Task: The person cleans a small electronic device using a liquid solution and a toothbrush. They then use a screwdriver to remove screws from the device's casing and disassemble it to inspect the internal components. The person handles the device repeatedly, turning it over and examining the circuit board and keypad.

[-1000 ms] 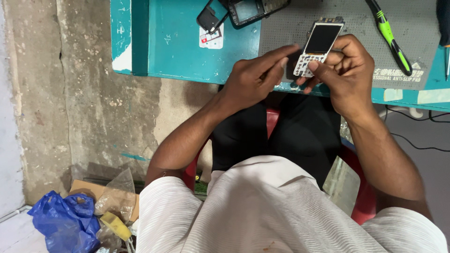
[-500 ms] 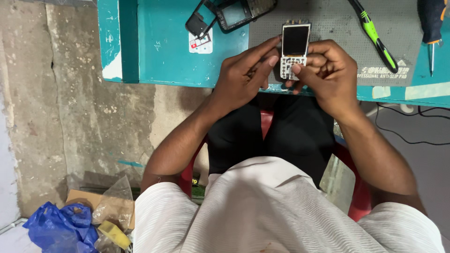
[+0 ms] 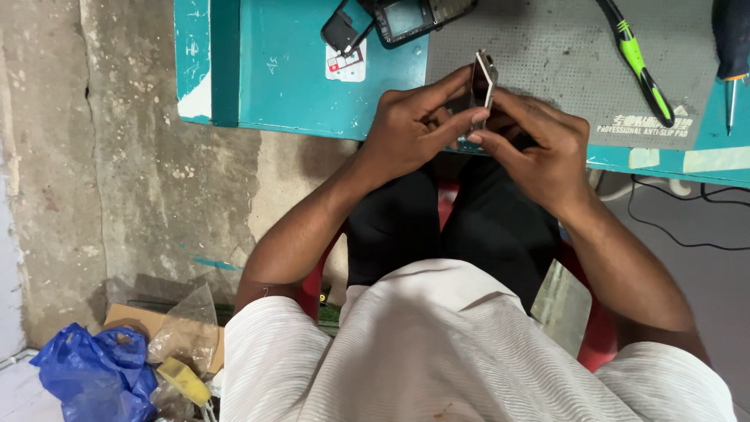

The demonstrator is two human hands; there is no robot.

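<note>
I see a teal tabletop [image 3: 297, 70] across the top of the view, its near edge running over the person's lap, w/ a grey perforated mat [image 3: 547, 55] covering its right part up to that near edge. Below it, person seated in white ribbed shirt and black trousers on a red seat; concrete floor to the left. Blue plastic bag [image 3: 94, 375] at bottom left on the floor, next to clear bags and cardboard. Both hands are up at the tabletop's near edge, over the mat's left-hand corner. Left hand [image 3: 410, 137] curled, fingers closed on the small phone [image 3: 483, 86]; right hand [image 3: 543, 152] also wrapped narrow on it from the other side, thumb tip touching the lower end. Phone is turned edge-on to me, upright, so only its thin side shows; can't tell which face is which. Dark phone shell [image 3: 410, 16] lies at the tabletop's far edge, just left of the mat, w/ a small black part beside it. Green-handled screwdriver [image 3: 637, 62] lies diagonal on the mat, right of hands, well apart. Blue-handled screwdriver [image 3: 730, 47] near the right edge.
</note>
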